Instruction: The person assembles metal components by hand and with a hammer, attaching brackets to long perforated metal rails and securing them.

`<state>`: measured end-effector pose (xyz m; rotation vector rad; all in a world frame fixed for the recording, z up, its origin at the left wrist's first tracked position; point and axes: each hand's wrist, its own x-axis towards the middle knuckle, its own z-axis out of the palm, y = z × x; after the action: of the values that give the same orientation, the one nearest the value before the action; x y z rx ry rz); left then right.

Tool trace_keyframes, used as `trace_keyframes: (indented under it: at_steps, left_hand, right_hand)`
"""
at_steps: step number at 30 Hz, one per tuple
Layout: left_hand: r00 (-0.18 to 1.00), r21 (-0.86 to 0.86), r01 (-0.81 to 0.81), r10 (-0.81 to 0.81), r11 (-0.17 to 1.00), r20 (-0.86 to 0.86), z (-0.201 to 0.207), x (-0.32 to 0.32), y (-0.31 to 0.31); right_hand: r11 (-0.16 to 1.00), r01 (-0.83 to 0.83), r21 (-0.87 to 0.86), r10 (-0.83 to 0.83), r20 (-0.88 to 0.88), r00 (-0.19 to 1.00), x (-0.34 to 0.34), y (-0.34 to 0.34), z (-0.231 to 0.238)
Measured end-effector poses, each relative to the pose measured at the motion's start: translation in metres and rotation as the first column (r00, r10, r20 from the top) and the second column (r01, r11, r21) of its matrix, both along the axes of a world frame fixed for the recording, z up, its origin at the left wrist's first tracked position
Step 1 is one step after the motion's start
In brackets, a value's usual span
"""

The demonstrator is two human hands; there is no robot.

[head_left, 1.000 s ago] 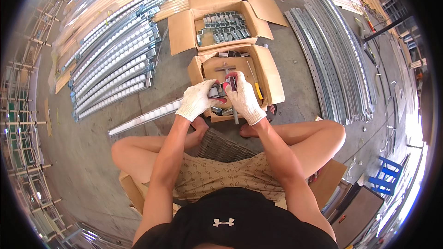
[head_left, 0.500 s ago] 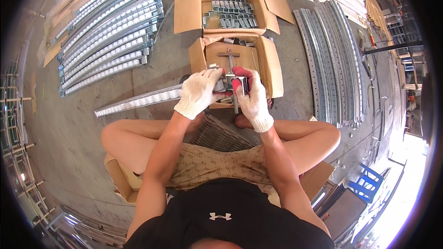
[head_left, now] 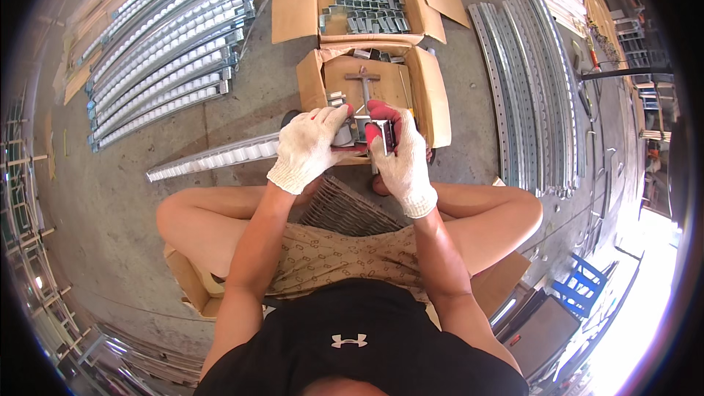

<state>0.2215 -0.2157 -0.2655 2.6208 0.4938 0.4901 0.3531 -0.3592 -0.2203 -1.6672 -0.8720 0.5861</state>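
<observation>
My left hand, in a white knitted glove with red fingers, is closed around the near end of a roller track. This long metal rail with white rollers stretches off to the left. My right hand, gloved alike, pinches a small metal bracket against the track's end; the fingers hide the exact contact. Just beyond, a hammer with a T-shaped head lies over the open cardboard box, its handle running under my hands.
A second carton behind holds several metal brackets. Roller tracks are laid out at the left, perforated metal rails at the right. A ribbed dark mat lies between my legs; a blue plastic piece stands at lower right.
Both hands keep their grip on the track end and bracket. They have shifted slightly, and the bracket sits a little lower and tilted differently. The view has moved slightly.
</observation>
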Motion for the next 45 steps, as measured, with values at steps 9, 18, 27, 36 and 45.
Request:
trace_keyframes:
  at_steps: [9, 18, 27, 36, 45]
  left_hand:
    - [1.000, 0.008, -0.010, 0.010, 1.000, 0.027, 0.002, 0.001, 0.003]
    - [1.000, -0.022, 0.005, -0.004, 1.000, 0.019, 0.000, 0.001, 0.000]
    - [1.000, 0.044, 0.024, -0.024, 0.999, 0.006, -0.003, 0.002, -0.001]
    - [0.995, -0.012, 0.034, -0.035, 0.999, -0.094, 0.002, 0.000, 0.001]
    - [0.996, 0.036, 0.058, -0.055, 0.998, -0.069, -0.015, 0.003, 0.002]
  right_hand:
    - [0.998, -0.007, -0.065, 0.010, 0.045, 0.999, 0.005, 0.008, 0.013]
    - [0.999, 0.004, -0.047, 0.000, 0.082, 0.997, 0.001, 0.006, 0.007]
    - [0.998, -0.032, -0.062, 0.044, 0.209, 0.977, -0.005, -0.002, -0.007]
    - [0.991, -0.133, 0.026, 0.123, 0.240, 0.963, 0.010, 0.002, -0.015]
    - [0.998, -0.025, -0.054, 0.025, -0.009, 1.000, 0.007, 0.008, -0.023]
